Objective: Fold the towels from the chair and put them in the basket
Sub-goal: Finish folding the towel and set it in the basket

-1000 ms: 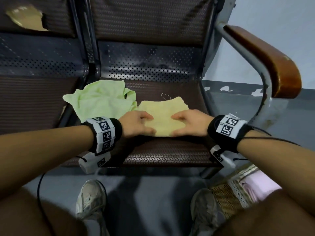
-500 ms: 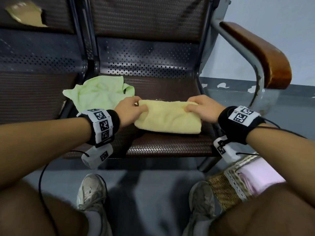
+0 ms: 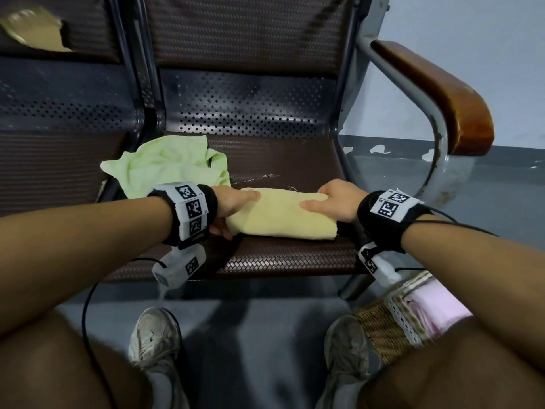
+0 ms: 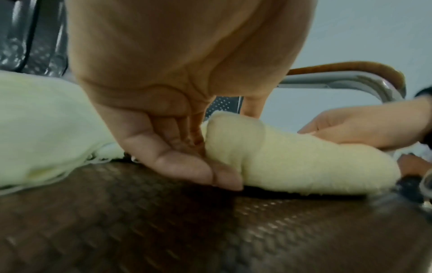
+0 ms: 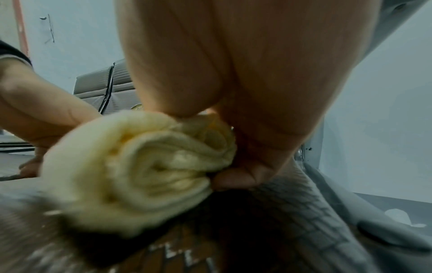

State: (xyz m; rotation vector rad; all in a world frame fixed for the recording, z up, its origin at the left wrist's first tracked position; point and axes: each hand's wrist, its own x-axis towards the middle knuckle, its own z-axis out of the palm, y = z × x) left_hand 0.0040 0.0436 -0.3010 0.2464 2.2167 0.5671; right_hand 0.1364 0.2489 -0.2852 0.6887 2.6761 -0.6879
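Observation:
A pale yellow towel (image 3: 280, 215) lies as a thick roll across the front of the brown woven chair seat (image 3: 295, 261). My left hand (image 3: 241, 214) holds its left end, thumb on top and fingers down against the seat (image 4: 210, 171). My right hand (image 3: 321, 199) grips the right end, thumb on the near face; the right wrist view shows the roll's spiral end (image 5: 145, 166) between thumb and fingers. A crumpled light green towel (image 3: 168, 166) sits on the seat's back left, just beyond my left wrist.
A woven basket (image 3: 383, 326) with a lace-edged lining stands on the floor at the lower right, holding a folded pink towel (image 3: 433, 308). A wooden armrest (image 3: 442, 93) on a metal tube rises at the right. My knees and shoes fill the foreground.
One second ago the yellow towel lay flat under both hands. It is now a thick roll, and my hands have moved apart to its two ends.

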